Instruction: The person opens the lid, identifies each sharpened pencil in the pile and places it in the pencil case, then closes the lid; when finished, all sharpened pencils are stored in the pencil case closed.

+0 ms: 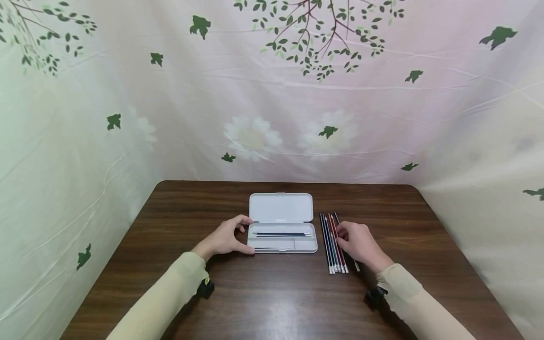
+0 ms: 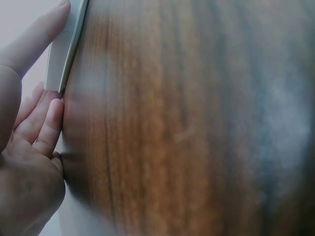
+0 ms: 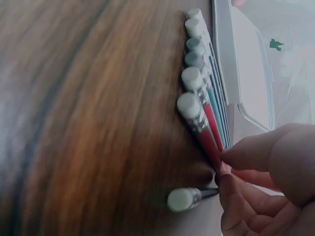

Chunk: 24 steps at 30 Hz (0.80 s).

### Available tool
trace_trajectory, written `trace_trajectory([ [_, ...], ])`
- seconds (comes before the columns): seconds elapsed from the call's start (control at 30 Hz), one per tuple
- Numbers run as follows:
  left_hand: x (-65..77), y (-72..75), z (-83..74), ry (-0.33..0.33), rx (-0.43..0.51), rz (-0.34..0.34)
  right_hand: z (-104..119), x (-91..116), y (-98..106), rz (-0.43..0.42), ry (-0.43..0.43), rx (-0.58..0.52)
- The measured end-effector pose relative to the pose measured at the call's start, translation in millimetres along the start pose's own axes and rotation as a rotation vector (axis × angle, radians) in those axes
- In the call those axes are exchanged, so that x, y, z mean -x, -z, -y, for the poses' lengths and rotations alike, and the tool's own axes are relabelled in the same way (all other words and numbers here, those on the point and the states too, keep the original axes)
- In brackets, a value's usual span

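A white pencil case [image 1: 280,208] lies with its lid folded back; a few dark pencils [image 1: 282,234] are in its tray. My left hand [image 1: 224,237] holds the case's left end, thumb at the near corner and fingers at the far side. To the right of the case, several eraser-tipped pencils [image 1: 328,248] lie side by side. My right hand [image 1: 359,241] is over their right edge, thumb and fingertips pinching a red pencil [image 3: 208,143]. A dark pencil [image 3: 181,199] lies apart at a slant, its far part hidden by my fingers in the right wrist view.
A brown wooden table [image 1: 272,293] with rounded far corners bears everything. Pale cloth [image 1: 280,104] with printed leaves and flowers hangs behind it and along both sides. Dark wrist cameras [image 1: 206,288] sit under both sleeves.
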<state>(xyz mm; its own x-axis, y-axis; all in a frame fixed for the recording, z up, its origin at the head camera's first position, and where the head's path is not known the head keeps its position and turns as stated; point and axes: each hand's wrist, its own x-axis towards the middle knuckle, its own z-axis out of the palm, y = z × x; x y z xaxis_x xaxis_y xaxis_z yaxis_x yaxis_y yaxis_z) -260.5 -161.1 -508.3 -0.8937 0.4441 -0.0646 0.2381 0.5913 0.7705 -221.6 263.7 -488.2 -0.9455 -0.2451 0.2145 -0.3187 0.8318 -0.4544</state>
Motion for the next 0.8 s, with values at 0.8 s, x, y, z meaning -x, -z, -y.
trace_trajectory([
  [0.8,1.8,0.8,-2.0,-0.002,0.001,-0.003,19,-6,-5,-0.005,-0.191,0.127],
])
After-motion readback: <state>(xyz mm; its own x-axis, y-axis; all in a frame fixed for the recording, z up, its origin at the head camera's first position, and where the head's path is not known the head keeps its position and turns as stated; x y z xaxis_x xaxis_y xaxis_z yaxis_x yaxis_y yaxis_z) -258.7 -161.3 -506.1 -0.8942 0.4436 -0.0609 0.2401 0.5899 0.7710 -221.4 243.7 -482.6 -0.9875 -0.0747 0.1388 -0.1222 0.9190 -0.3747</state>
